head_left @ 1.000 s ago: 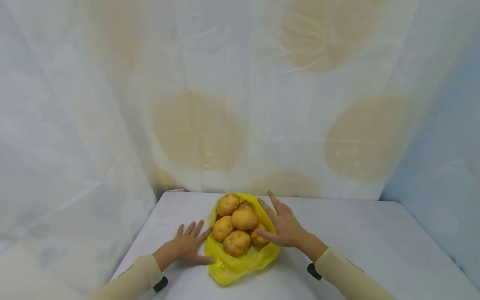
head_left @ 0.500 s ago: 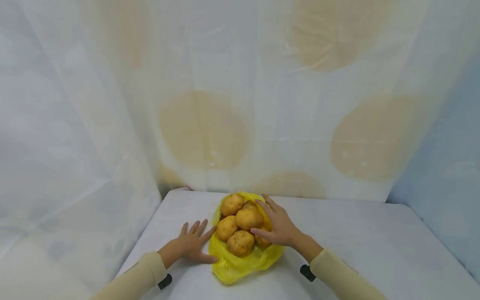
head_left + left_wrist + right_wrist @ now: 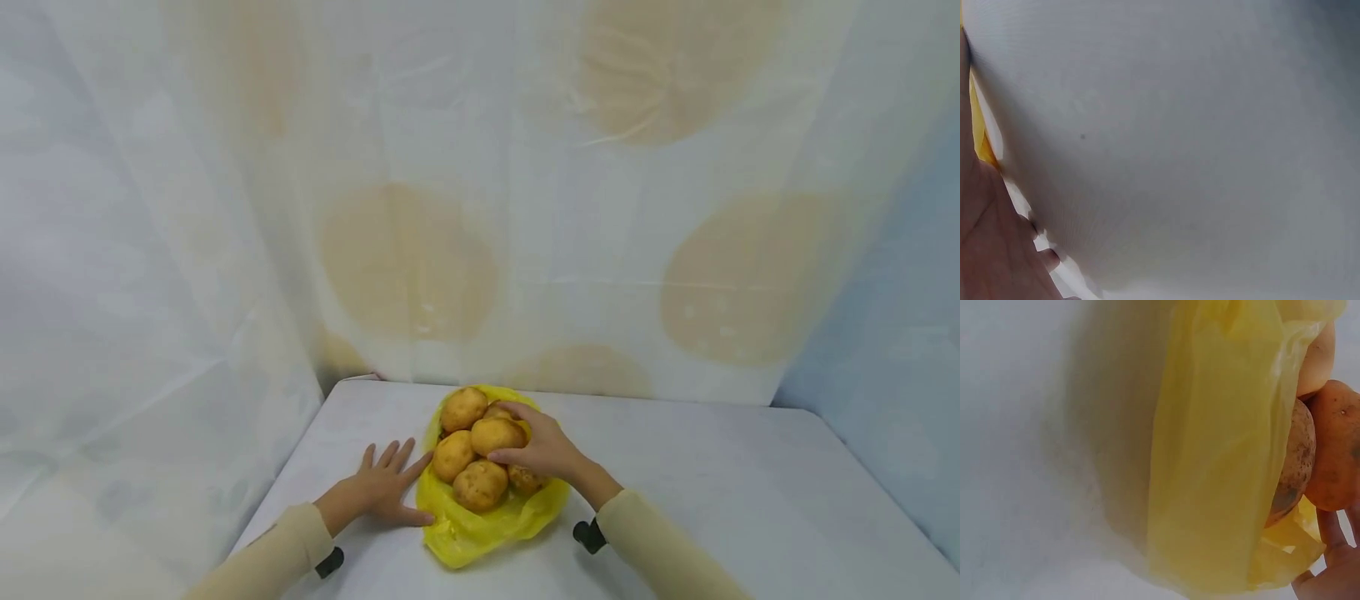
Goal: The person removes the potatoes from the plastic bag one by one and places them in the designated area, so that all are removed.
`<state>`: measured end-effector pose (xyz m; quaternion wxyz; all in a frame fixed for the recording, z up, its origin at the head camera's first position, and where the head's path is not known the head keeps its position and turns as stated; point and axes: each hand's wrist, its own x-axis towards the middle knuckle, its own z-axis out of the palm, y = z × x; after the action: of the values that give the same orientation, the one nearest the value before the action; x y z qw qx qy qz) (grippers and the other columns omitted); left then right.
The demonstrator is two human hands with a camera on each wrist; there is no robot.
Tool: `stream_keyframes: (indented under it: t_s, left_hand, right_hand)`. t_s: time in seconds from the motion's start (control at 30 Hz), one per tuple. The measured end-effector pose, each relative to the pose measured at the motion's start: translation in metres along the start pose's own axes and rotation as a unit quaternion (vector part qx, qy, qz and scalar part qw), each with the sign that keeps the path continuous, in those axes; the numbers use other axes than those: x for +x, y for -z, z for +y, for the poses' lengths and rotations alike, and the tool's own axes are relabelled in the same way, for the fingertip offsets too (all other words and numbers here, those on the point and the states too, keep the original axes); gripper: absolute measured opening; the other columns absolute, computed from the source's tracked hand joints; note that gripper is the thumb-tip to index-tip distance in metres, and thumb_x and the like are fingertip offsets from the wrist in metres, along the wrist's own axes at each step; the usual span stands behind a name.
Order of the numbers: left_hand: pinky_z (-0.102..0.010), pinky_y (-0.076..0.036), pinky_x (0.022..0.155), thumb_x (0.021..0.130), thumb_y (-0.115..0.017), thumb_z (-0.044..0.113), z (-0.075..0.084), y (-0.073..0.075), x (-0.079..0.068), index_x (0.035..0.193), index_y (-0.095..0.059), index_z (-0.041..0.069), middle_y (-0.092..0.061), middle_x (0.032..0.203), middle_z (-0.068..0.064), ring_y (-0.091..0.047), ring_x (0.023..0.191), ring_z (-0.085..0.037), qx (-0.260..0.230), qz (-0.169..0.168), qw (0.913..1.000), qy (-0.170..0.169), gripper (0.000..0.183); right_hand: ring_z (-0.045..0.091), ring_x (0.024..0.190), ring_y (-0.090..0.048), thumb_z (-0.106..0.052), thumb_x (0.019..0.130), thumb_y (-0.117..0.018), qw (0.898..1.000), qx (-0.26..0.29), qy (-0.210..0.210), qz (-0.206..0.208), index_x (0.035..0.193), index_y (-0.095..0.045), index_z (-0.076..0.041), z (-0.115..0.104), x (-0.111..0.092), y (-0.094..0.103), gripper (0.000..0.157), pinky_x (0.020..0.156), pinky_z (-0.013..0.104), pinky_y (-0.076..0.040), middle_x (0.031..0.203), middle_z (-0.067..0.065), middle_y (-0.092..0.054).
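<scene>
In the head view a yellow plastic bag (image 3: 495,533) stands with its mouth spread, holding several potatoes (image 3: 480,486). My right hand (image 3: 546,450) reaches over its right side and grips the topmost potato (image 3: 497,437), thumb at the near side and fingers at the far side. The right wrist view shows those fingers (image 3: 1334,534) against the same potato (image 3: 1335,450), beside the bag's wall (image 3: 1216,456). My left hand (image 3: 381,492) rests spread on the table, forefinger and thumb tips right at the bag's left edge. Only its palm edge (image 3: 991,237) shows in the left wrist view.
The white-covered table (image 3: 720,500) runs back to a pale curtain (image 3: 555,283) with tan circles. Sheets hang on the left (image 3: 150,375) and right (image 3: 892,375) as well. Both wrists carry a small black device (image 3: 590,536) below the sleeve cuff.
My right hand has moved left and inward from the bag's right rim, and its spread fingers have closed round the top potato. The left hand stays at the bag's left edge.
</scene>
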<state>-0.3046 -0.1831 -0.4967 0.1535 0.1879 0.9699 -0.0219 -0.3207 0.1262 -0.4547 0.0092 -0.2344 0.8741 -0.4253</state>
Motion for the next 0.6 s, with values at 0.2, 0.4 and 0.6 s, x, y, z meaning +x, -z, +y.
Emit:
stream_keyframes:
  t_s: [0.2,0.4,0.6]
  left_hand:
    - [-0.072,-0.008,0.115,0.071,-0.048,0.091,0.000,0.001,0.000,0.158,-0.021,0.030,-0.013,0.166,-0.016,-0.017,0.150,-0.043,-0.003,-0.004,1.0000,0.002,0.110]
    - [-0.072,-0.008,0.115,0.070,-0.048,0.092,-0.001,0.000,0.002,0.158,-0.021,0.031,-0.013,0.166,-0.015,-0.018,0.150,-0.043,-0.002,-0.003,1.0000,0.002,0.111]
    - [-0.072,-0.008,0.115,0.070,-0.049,0.091,-0.002,-0.003,0.002,0.158,-0.021,0.031,-0.012,0.166,-0.015,-0.017,0.150,-0.043,-0.008,-0.004,1.0000,0.003,0.110]
  right_hand:
    - [0.028,0.124,-0.056,-0.046,0.079,-0.081,1.000,0.010,-0.021,0.001,0.144,-0.049,-0.017,0.006,0.004,-0.006,0.078,0.096,0.049,-0.052,0.144,0.003,-0.054]
    - [0.025,0.121,-0.057,-0.044,0.078,-0.083,0.999,0.009,-0.032,0.001,0.144,-0.049,-0.020,0.011,0.006,-0.010,0.078,0.094,0.046,-0.053,0.146,0.001,-0.051]
    - [0.023,0.119,-0.058,-0.042,0.076,-0.085,0.999,0.005,-0.041,-0.005,0.143,-0.048,-0.022,0.014,0.007,-0.013,0.080,0.094,0.045,-0.053,0.143,0.000,-0.051]
